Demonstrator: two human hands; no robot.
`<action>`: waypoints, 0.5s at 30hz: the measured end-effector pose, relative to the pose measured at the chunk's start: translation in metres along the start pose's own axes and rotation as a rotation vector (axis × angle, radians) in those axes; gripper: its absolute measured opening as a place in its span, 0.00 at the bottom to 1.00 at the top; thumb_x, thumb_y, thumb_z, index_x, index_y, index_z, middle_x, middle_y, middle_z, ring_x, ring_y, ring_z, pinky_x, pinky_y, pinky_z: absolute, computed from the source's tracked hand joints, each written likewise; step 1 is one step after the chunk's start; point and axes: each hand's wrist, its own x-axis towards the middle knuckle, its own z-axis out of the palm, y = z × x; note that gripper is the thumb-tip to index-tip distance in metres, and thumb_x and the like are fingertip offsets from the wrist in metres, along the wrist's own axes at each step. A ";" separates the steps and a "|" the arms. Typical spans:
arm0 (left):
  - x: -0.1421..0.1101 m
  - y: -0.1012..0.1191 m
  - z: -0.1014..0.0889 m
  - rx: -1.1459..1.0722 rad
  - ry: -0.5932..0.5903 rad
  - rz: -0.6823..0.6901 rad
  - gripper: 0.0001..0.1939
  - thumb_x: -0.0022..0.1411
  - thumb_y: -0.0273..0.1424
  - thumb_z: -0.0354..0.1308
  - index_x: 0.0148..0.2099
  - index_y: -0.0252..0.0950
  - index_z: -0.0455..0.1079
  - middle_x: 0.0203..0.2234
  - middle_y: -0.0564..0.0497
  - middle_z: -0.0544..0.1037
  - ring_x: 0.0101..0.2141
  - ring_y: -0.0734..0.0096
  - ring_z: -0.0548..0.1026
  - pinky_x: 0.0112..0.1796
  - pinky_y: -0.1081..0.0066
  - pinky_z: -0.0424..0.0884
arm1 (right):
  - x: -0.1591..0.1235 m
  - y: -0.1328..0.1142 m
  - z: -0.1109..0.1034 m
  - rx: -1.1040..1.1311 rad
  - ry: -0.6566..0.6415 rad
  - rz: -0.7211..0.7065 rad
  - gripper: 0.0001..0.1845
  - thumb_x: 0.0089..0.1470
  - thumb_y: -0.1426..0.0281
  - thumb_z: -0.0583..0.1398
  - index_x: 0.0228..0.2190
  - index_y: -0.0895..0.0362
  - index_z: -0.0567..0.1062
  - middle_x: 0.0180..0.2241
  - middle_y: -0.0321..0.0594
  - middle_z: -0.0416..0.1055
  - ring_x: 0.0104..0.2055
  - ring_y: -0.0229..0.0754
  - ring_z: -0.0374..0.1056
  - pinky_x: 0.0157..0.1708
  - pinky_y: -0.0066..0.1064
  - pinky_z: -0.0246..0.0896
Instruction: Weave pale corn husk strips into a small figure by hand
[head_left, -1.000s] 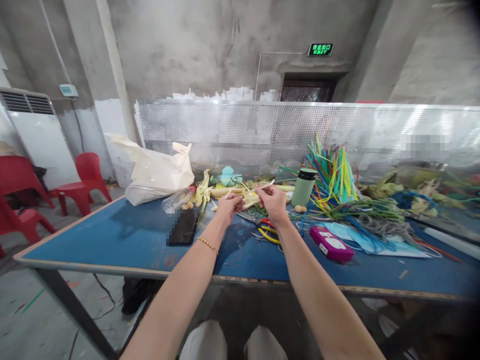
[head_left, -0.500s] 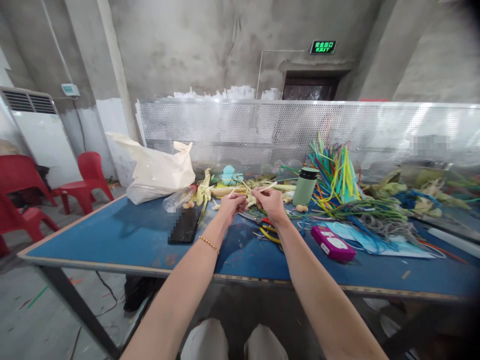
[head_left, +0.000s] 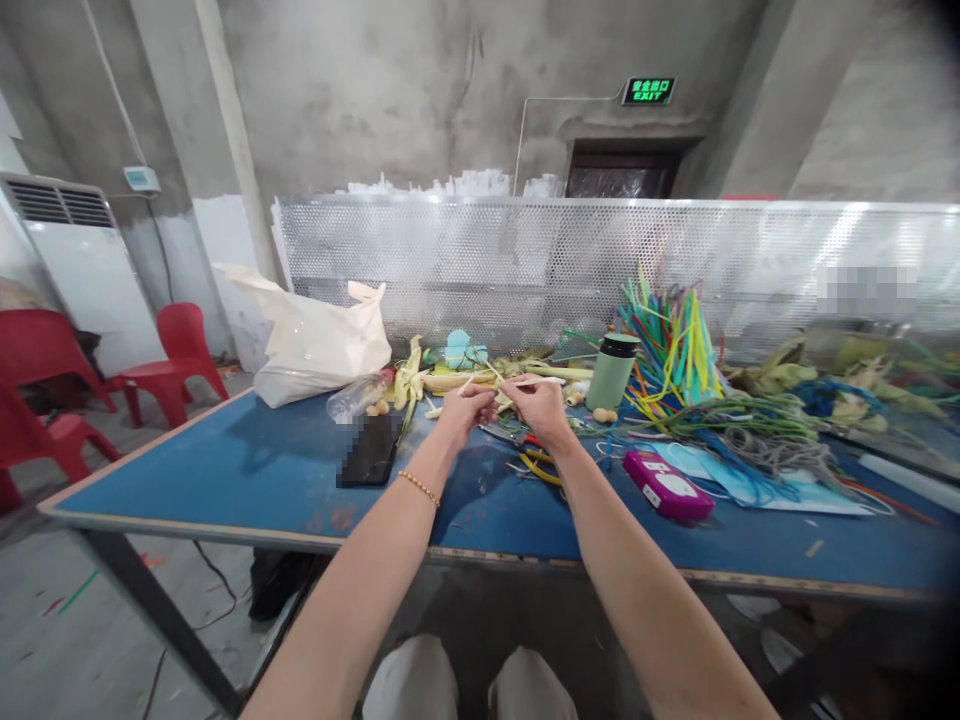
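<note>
Over the middle of the blue table, my left hand (head_left: pixel 469 404) is closed, its fingers pinching a thin pale strip (head_left: pixel 465 384) that looks like corn husk. Close beside it, my right hand (head_left: pixel 541 408) pinches another pale husk-like strip (head_left: pixel 534 379), which lies across the top of the fingers. Whether the two strips join is too small to tell. Below my right hand lies a cutting tool with yellow and red handles (head_left: pixel 538 466), partly covered by the wrist. Behind both hands, loose corn husks (head_left: pixel 450 381) are spread along the table.
On the left are a white plastic bag (head_left: pixel 322 345), a clear bottle (head_left: pixel 356 398) and a black phone (head_left: pixel 370 450). To the right stand a green flask (head_left: pixel 612 372), colourful strips (head_left: pixel 686 350), tangled cords (head_left: pixel 772 430) and a purple box (head_left: pixel 666 486). A perforated metal panel (head_left: pixel 450 240) borders the back.
The strip in my right hand has tipped down and lies flatter. Both hands have otherwise barely moved.
</note>
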 end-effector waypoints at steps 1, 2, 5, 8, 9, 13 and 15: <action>0.000 0.000 0.000 0.007 0.002 -0.002 0.10 0.47 0.26 0.71 0.32 0.31 0.73 0.20 0.50 0.76 0.18 0.76 0.71 0.22 0.74 0.63 | 0.000 -0.001 0.000 -0.005 0.008 -0.003 0.16 0.45 0.57 0.67 0.24 0.58 0.78 0.18 0.39 0.72 0.25 0.43 0.70 0.23 0.30 0.60; 0.000 0.000 0.000 0.012 0.006 -0.004 0.11 0.47 0.26 0.72 0.31 0.31 0.73 0.20 0.50 0.76 0.18 0.76 0.71 0.23 0.74 0.63 | -0.001 -0.002 0.000 -0.005 0.017 -0.007 0.16 0.44 0.56 0.67 0.24 0.58 0.78 0.18 0.39 0.72 0.25 0.44 0.70 0.23 0.30 0.60; 0.000 0.000 0.001 0.016 0.010 -0.011 0.11 0.46 0.27 0.72 0.30 0.31 0.72 0.20 0.50 0.76 0.19 0.75 0.71 0.24 0.73 0.64 | -0.003 -0.007 0.002 0.022 0.022 -0.015 0.17 0.43 0.55 0.68 0.24 0.57 0.77 0.19 0.39 0.72 0.25 0.44 0.70 0.23 0.30 0.61; 0.000 0.001 0.002 0.011 0.012 -0.015 0.11 0.46 0.26 0.72 0.28 0.31 0.72 0.20 0.50 0.76 0.18 0.76 0.70 0.25 0.73 0.66 | -0.005 -0.011 0.003 0.053 0.014 -0.020 0.17 0.43 0.55 0.68 0.24 0.56 0.76 0.19 0.38 0.72 0.23 0.41 0.67 0.21 0.29 0.58; 0.000 0.001 0.002 0.016 0.012 -0.016 0.10 0.46 0.26 0.71 0.28 0.31 0.72 0.19 0.50 0.76 0.18 0.76 0.70 0.25 0.73 0.65 | -0.006 -0.012 0.003 0.058 0.010 -0.023 0.18 0.43 0.55 0.68 0.24 0.56 0.76 0.20 0.38 0.72 0.23 0.40 0.66 0.21 0.29 0.58; 0.000 0.001 0.003 0.057 0.010 -0.014 0.09 0.47 0.27 0.69 0.25 0.32 0.70 0.18 0.50 0.75 0.18 0.75 0.70 0.22 0.73 0.61 | -0.006 -0.011 0.002 0.062 0.004 -0.043 0.18 0.44 0.55 0.68 0.23 0.56 0.74 0.19 0.36 0.70 0.20 0.37 0.62 0.20 0.28 0.56; 0.000 0.001 0.003 0.057 0.018 0.001 0.11 0.47 0.27 0.69 0.23 0.33 0.68 0.17 0.50 0.74 0.18 0.75 0.69 0.22 0.73 0.60 | -0.006 -0.009 0.003 0.079 0.003 -0.055 0.18 0.43 0.55 0.69 0.23 0.55 0.73 0.19 0.35 0.69 0.20 0.36 0.61 0.21 0.28 0.57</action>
